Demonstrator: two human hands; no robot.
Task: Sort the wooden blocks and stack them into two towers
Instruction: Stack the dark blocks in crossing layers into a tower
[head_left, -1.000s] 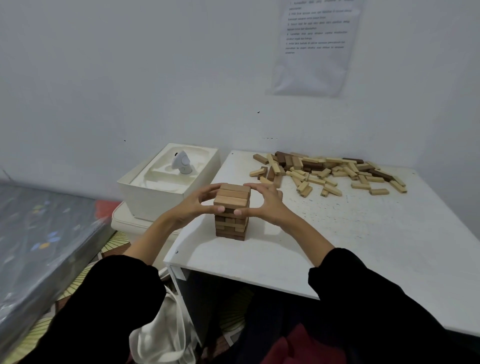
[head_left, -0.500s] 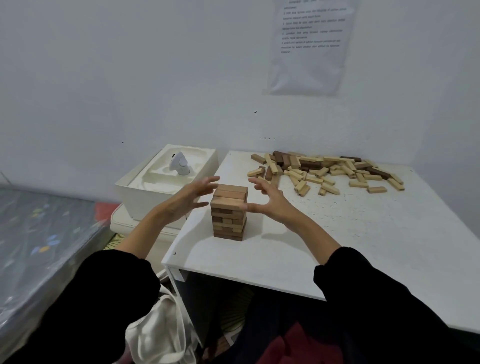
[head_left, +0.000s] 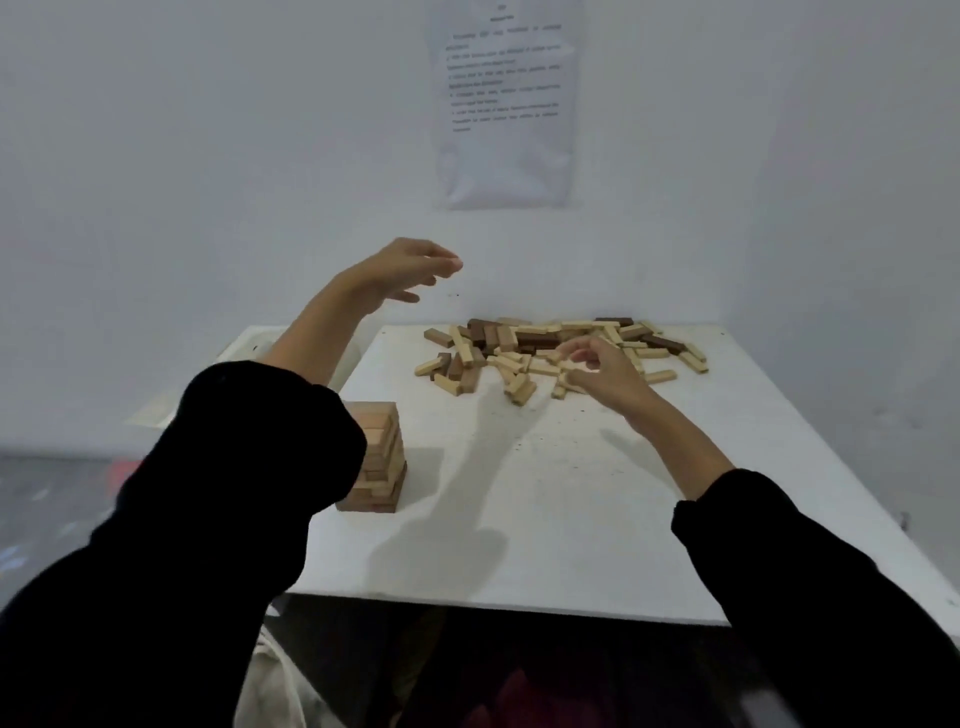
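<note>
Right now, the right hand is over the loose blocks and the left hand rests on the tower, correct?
No. In the head view the left hand is raised, off the tower, holding nothing. The right hand is indeed over the loose blocks.

Left hand (head_left: 400, 270) is up in the air, forearm angled upward, fingers relaxed and pointing right, holding nothing. Right hand (head_left: 597, 371) reaches forward and lower, fingers curled in (too blurry to tell if they're pinching anything). Both forearms stick out bare from black sleeves (head_left: 234, 467).
</note>
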